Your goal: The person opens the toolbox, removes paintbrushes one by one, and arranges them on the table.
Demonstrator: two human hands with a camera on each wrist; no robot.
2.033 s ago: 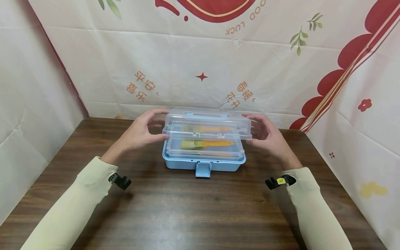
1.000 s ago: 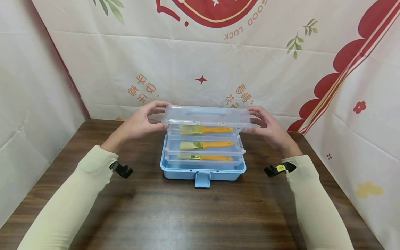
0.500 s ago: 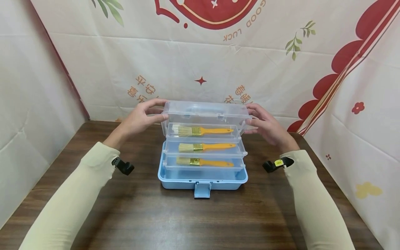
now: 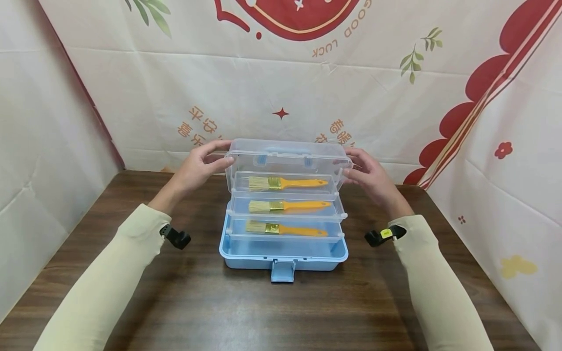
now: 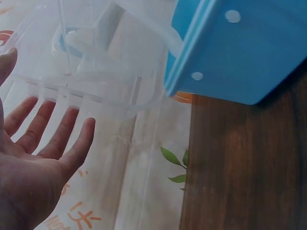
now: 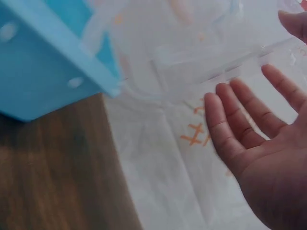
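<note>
A light blue toolbox (image 4: 250, 263) stands in the middle of the table, its clear lid (image 4: 287, 148) raised upright at the back. Three clear tiered trays (image 4: 303, 215) are fanned out in steps. Each holds one paintbrush with a yellow handle: an upper brush (image 4: 303, 183), a middle brush (image 4: 305, 204) and a lower brush (image 4: 303, 231). My left hand (image 4: 196, 168) holds the lid's left end, thumb in front. At the right end my right hand (image 4: 373, 173) holds it likewise. In both wrist views the fingertips are right at the lid's edge.
A blue latch (image 4: 283, 271) hangs down at the box's front. The dark wood table (image 4: 281, 317) extends in front of it. Close behind rises a printed white cloth (image 4: 281, 83), with more cloth at both sides.
Both hands have swung the lid up and back. The trays have risen and spread apart, uncovering all three brushes and the bottom of the box, which has shifted slightly nearer in view.
</note>
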